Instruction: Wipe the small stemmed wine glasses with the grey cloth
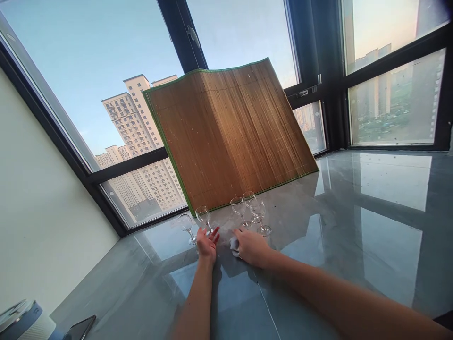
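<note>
Several small clear stemmed glasses stand on a glossy grey surface [354,226] in front of a bamboo mat. My left hand [207,243] lies open with fingers stretched out, just short of the foot of one glass [203,217]; another glass [186,226] stands to its left. My right hand [252,246] is closed over a small white cloth [234,245] pressed on the surface. Three more glasses [257,212] stand just beyond that hand.
A brown bamboo mat [226,137] with a green edge leans upright against the dark window frames behind the glasses. A dark phone [79,328] and a round lidded container [21,321] sit at the lower left. A pale wall runs along the left.
</note>
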`<state>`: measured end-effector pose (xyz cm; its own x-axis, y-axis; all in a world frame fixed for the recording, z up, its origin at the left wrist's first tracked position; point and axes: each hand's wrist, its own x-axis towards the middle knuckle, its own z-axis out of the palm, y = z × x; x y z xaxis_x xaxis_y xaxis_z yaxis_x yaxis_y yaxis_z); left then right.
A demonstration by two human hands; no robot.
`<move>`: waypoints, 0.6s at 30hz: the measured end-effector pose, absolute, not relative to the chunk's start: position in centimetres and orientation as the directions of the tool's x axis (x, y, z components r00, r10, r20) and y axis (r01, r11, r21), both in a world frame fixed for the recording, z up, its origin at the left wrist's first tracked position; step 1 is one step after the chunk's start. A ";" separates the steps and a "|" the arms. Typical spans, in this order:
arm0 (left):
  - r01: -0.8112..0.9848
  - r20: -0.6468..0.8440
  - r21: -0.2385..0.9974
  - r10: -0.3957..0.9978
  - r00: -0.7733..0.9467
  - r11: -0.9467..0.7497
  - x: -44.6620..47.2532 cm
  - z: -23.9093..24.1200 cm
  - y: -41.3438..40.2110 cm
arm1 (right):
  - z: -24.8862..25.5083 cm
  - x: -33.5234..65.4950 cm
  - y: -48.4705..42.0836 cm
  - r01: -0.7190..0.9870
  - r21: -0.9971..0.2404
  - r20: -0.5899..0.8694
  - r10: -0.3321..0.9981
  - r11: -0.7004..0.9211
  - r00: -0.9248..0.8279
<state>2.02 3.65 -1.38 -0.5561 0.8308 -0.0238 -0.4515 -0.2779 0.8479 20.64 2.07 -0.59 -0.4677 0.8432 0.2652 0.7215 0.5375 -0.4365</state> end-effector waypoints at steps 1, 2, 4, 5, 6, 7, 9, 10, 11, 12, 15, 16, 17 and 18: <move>-0.463 -0.025 0.847 0.850 -0.526 -0.261 2.0 -1.4 3.6 | -0.7 20.7 2.1 0.706 -0.438 0.281 0.830 0.558 -0.482; -0.475 -0.026 0.845 0.869 -0.494 -0.244 2.0 -1.4 3.5 | -0.7 20.7 2.1 0.694 -0.438 0.292 0.820 0.572 -0.492; -0.500 -0.026 0.841 0.906 -0.423 -0.209 1.8 -1.3 3.3 | -0.9 20.9 2.2 0.677 -0.441 0.293 0.808 0.589 -0.511; -0.508 -0.028 0.840 0.918 -0.395 -0.193 1.7 -1.3 3.3 | -0.9 21.0 2.3 0.671 -0.444 0.286 0.803 0.594 -0.523; -0.511 -0.033 0.840 0.925 -0.379 -0.180 1.6 -1.2 3.3 | -1.0 21.0 2.4 0.663 -0.447 0.280 0.798 0.600 -0.533; -0.510 -0.040 0.843 0.926 -0.376 -0.171 1.6 -1.2 3.4 | -1.0 21.1 2.4 0.658 -0.451 0.275 0.795 0.603 -0.541; -0.497 -0.058 0.853 0.917 -0.395 -0.160 1.6 -1.1 3.5 | -0.9 21.1 2.4 0.653 -0.456 0.276 0.794 0.604 -0.541; -0.490 -0.065 0.858 0.913 -0.403 -0.156 1.7 -1.1 3.6 | -0.8 21.1 2.4 0.655 -0.458 0.275 0.797 0.601 -0.538; -0.482 -0.067 0.863 0.912 -0.405 -0.150 1.8 -1.1 3.7 | -0.8 21.1 2.4 0.658 -0.461 0.271 0.800 0.596 -0.535; -0.473 -0.067 0.869 0.914 -0.401 -0.144 1.9 -1.2 3.7 | -0.7 21.1 2.4 0.661 -0.465 0.265 0.805 0.589 -0.532; -0.446 -0.057 0.885 0.920 -0.388 -0.133 2.1 -1.4 3.8 | -0.7 21.2 2.4 0.655 -0.477 0.262 0.806 0.586 -0.531; -0.440 -0.053 0.889 0.923 -0.381 -0.130 2.2 -1.5 3.8 | -0.7 21.3 2.4 0.654 -0.476 0.266 0.805 0.588 -0.530; -0.434 -0.049 0.892 0.926 -0.374 -0.128 2.2 -1.5 3.8 | -0.8 21.3 2.4 0.656 -0.474 0.269 0.806 0.587 -0.527; -0.426 -0.043 0.896 0.930 -0.366 -0.126 2.2 -1.5 3.8 | -0.8 21.3 2.4 0.660 -0.470 0.268 0.808 0.586 -0.525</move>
